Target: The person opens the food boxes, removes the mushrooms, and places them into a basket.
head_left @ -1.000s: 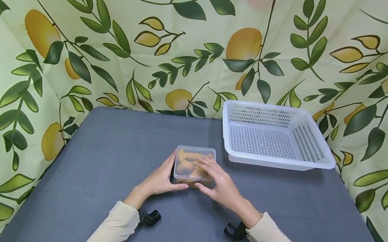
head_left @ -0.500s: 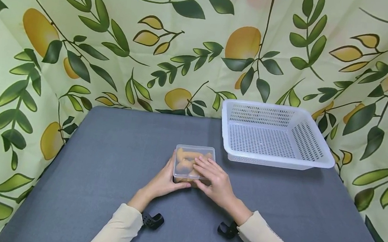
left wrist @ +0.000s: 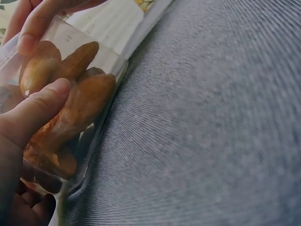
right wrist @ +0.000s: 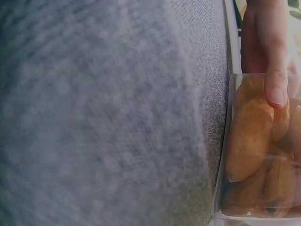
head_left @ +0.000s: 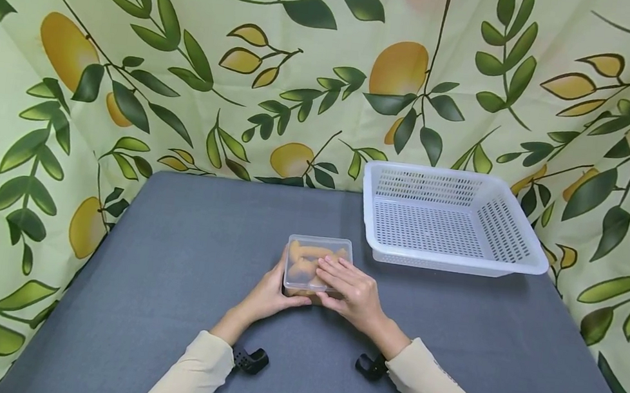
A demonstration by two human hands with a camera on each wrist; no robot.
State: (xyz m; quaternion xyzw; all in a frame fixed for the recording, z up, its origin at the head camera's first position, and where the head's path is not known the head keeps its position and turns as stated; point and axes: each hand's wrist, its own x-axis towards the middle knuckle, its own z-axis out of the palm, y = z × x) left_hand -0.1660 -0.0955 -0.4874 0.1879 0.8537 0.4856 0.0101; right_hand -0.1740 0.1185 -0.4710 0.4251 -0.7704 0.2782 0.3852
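Note:
A clear plastic box (head_left: 300, 261) with a see-through lid, filled with brown, elongated lumpy pieces (left wrist: 87, 101), stands on the grey table. My left hand (head_left: 269, 292) grips its left side, the thumb lying across the front wall. My right hand (head_left: 356, 295) holds the near right part, several fingers lying on the lid and the thumb at the front edge. In the left wrist view, the left thumb crosses the front wall. The right wrist view shows the brown pieces (right wrist: 249, 141) through the wall. The box's right side is mostly hidden by my right hand.
A white perforated plastic basket (head_left: 425, 228) stands at the table's back right, behind and right of the box. The grey table (head_left: 200, 235) meets a leaf-and-fruit patterned cloth (head_left: 198, 99) at the back and sides. Black bands (head_left: 251, 361) sit on both wrists.
My right hand has shifted slightly left over the lid, and both wrists have come a little closer together. The box stays in about the same place, and its lid is on throughout.

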